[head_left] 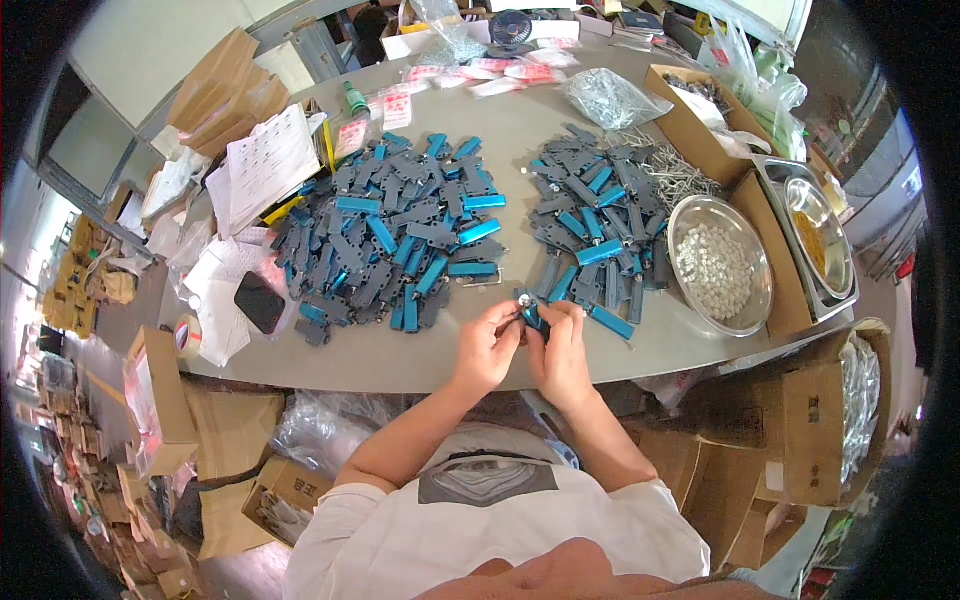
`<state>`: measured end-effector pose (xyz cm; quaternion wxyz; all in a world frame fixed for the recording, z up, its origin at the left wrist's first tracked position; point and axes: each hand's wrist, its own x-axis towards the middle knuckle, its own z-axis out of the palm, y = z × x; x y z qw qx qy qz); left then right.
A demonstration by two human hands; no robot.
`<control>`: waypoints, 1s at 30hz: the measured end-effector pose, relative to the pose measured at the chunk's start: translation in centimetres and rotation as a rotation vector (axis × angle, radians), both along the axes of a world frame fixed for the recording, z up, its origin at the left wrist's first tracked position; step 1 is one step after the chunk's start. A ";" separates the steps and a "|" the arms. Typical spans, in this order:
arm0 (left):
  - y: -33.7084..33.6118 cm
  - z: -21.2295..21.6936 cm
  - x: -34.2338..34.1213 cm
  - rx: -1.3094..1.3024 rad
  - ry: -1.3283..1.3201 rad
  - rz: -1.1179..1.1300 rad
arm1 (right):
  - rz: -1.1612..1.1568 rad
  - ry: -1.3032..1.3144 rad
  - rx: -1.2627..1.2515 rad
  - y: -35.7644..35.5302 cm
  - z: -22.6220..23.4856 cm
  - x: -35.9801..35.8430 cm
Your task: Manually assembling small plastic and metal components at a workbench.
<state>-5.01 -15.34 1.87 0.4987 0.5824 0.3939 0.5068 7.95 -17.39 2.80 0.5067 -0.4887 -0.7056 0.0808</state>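
Close to the table's front edge, both hands meet around one small blue and dark grey part (532,316). My left hand (487,348) pinches it from the left, fingertips near a small white round piece at its top. My right hand (561,352) grips its right side, fingers curled over it. The fingers cover much of the part. A broad heap of similar blue and grey parts (385,225) spreads to the left. A smaller heap of them (600,205) lies just beyond my right hand. Right of that, a steel bowl (755,318) holds small white pieces.
Metal pins (670,168) lie behind the bowl. Cardboard boxes (775,250) and a steel tray (848,302) line the right edge. A phone (260,303) and papers (265,165) sit at left. Bagged hardware (615,98) and a small fan (510,30) stand at the back.
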 end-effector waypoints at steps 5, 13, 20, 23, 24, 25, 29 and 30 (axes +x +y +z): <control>-0.4 0.8 -0.3 -0.012 -0.048 -0.048 | 0.011 0.007 -0.005 -0.6 -1.0 -0.4; -1.1 1.1 -0.5 -0.037 -0.075 -0.034 | -0.033 0.012 0.048 -1.1 -1.0 -1.0; -1.2 1.7 -0.8 -0.156 -0.284 -0.028 | 0.040 0.204 -0.141 -1.7 0.1 -0.3; -1.0 1.7 -1.3 -0.234 -0.271 0.041 | 0.128 0.355 -0.491 -2.2 -0.2 1.4; -1.0 1.8 -1.3 -0.237 -0.270 0.038 | 0.236 0.360 -0.748 -2.4 -0.3 2.0; -1.1 1.8 -1.3 -0.247 -0.268 0.017 | 0.268 0.451 -0.635 -2.6 -0.6 1.6; -1.3 1.8 -1.2 -0.295 -0.294 -0.023 | 0.202 0.361 -0.577 -3.0 -1.5 1.7; -1.3 1.7 -1.1 -0.298 -0.293 -0.033 | 0.178 0.324 -0.523 -3.0 -1.6 1.6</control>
